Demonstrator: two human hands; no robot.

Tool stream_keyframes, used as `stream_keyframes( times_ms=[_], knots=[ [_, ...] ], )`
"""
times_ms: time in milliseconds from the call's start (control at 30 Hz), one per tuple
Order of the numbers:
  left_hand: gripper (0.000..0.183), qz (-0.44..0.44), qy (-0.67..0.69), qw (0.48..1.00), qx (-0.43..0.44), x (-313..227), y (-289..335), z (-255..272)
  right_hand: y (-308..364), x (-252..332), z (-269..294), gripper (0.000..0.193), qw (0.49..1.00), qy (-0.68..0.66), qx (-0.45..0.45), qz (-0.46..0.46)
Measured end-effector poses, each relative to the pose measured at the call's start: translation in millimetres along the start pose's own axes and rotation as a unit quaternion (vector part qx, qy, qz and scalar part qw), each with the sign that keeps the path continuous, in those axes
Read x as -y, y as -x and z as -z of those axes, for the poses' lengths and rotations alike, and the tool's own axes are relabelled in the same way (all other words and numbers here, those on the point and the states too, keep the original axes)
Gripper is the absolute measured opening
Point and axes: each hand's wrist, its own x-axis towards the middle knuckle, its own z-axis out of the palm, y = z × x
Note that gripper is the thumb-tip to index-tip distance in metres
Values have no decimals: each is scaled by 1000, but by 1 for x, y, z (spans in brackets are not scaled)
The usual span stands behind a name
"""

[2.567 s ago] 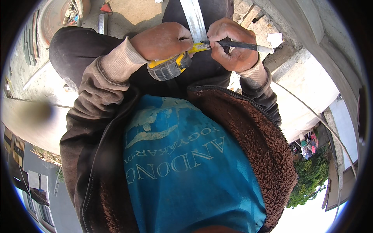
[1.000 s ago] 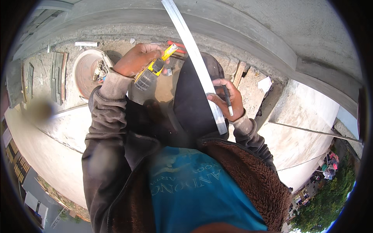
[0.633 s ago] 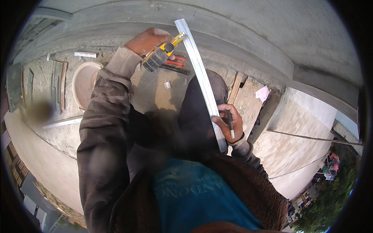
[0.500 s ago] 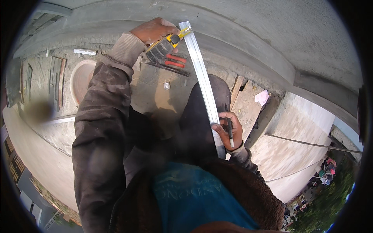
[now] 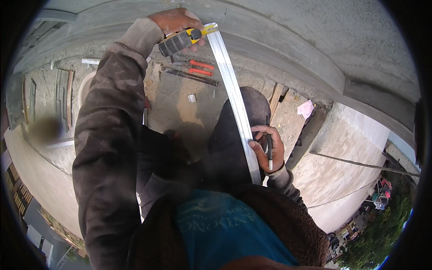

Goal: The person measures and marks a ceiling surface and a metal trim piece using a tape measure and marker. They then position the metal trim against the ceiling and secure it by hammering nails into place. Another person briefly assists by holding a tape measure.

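A silvery metal channel strip (image 5: 232, 94) runs from just right of the left hand's (image 5: 177, 22) fingertips down to the right hand (image 5: 275, 148), passing over the dark-trousered right knee (image 5: 249, 104). The right thumb presses on the strip's edge near its lower end; whether the fingers grip its underside cannot be told. Those curled fingers also hold a black marker pen (image 5: 270, 148), white end downward. The left hand is wrapped around a black-and-yellow tape measure (image 5: 175, 43), whose short yellow blade (image 5: 209, 29) overlaps the strip's far end.

Below the left hand, on a dusty concrete floor (image 5: 173, 96), lie red-handled pliers (image 5: 201, 67), a dark bar (image 5: 190, 76) and a small pale piece (image 5: 191, 98). A rounded basin (image 5: 84, 87) is partly hidden behind the left sleeve. Beyond both hands curves a grey plastered wall (image 5: 292, 49); a pink scrap (image 5: 305, 109) lies up and right of the right hand.
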Motion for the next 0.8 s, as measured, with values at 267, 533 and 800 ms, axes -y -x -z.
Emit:
stream_keyframes(
  times_ms=[267,533,800],
  knots=[
    [37,5,-23,1000,6,-10,2,-2,-128,13,9,38,972,-96,-62,203],
    [36,40,6,999,-6,-15,6,-5,-239,47,-24,27,962,-109,-21,248],
    [37,17,30,999,-7,-3,2,-2,-288,46,-38,5,976,-136,70,155]
  ],
)
